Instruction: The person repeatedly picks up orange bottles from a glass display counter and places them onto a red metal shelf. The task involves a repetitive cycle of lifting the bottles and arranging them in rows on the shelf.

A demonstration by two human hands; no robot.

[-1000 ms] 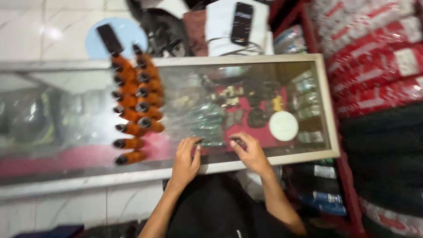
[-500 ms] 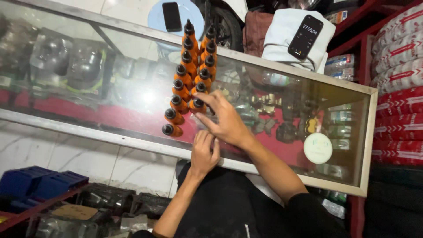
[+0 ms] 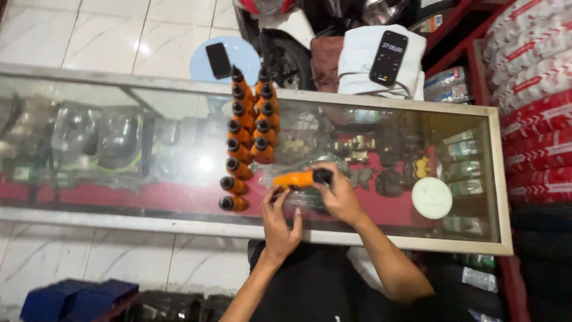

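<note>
Orange bottle [image 3: 296, 179] lying sideways in my hands above glass tabletop [image 3: 149, 149] — right hand [image 3: 339, 200] fingers clenched round black cap end, left hand [image 3: 279, 223] fingers pinching base. Two rows of bottles [image 3: 247, 134] already standing just beside — this one not yet placed.

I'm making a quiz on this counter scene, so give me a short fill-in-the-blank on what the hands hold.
1. Both hands hold one orange bottle lying ____ above the glass counter.
2. The right hand covers its ____ cap end.
3. The left hand holds its ____ end.
4. The standing bottles form ____ rows.

Missing words: sideways; black; orange; two
</note>
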